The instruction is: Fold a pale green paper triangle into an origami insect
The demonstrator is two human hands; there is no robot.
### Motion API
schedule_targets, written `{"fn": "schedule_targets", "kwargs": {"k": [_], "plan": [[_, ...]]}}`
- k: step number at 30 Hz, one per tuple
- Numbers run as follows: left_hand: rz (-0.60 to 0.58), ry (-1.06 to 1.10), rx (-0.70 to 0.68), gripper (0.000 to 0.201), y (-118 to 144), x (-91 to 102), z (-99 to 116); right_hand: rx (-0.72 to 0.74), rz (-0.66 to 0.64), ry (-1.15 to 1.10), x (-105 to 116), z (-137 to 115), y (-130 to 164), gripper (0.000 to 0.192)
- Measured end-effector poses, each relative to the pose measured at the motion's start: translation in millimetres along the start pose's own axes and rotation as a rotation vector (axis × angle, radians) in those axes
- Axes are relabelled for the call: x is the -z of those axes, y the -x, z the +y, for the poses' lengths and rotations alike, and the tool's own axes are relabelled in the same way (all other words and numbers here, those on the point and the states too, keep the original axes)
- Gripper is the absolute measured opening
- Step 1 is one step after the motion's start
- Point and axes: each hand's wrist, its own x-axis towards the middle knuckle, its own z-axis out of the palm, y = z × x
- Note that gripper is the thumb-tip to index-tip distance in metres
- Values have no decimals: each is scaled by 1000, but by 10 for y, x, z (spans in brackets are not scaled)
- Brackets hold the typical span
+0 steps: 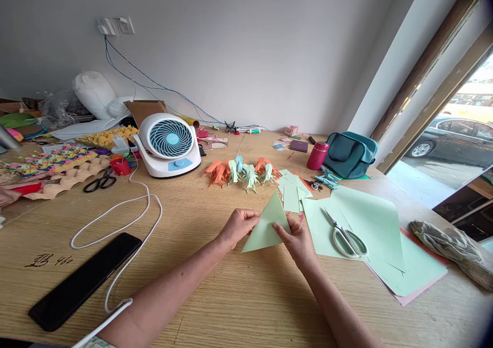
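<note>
Between my two hands, just above the table, is a light green sheet of paper (266,228) folded into a triangle. My left hand (242,224) pinches its left edge with thumb and fingers. On the right side, my right hand (297,239) grips the paper, its thumb on the front face and the fingers behind. Beyond the hands stands a row of folded paper figures (250,177) in orange, green and blue. Cut green paper pieces (291,196) lie behind my right hand. Scissors with pale handles (348,240) rest on large green sheets (379,214) to the right.
A white fan (169,145) stands at the back left, with a white cable (111,217) looping near a black phone (87,281). At the right are a pink thermos (318,156) and a teal bag (351,155). Another person's hand (8,197) shows at the far left edge.
</note>
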Motion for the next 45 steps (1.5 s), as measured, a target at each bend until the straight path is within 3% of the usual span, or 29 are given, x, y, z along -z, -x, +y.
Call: {"fn": "schedule_targets", "kwargs": {"k": [12,24,27,33,37,41,45], "plan": [[25,98,118,30,7,4,32,102,13,79,1,-25,27,27],[9,182,162,35,-3,42,74,375,-34,236,3,-171,48,15],[3,144,110,34,-28,37,18,346,-27,233,13,-167,47,16],[3,30,-136,35,-67,3,-103,117,-6,103,8,-122,47,32],[-104,-16,-184,40,-56,-23,-116,95,91,115,-2,-141,38,32],[-64,-106,-242,37,-54,-26,-130,71,127,74,-5,-179,28,35],[-179,-166,-209,38,-72,6,-161,45,147,-40,23,-170,8,36]]}}
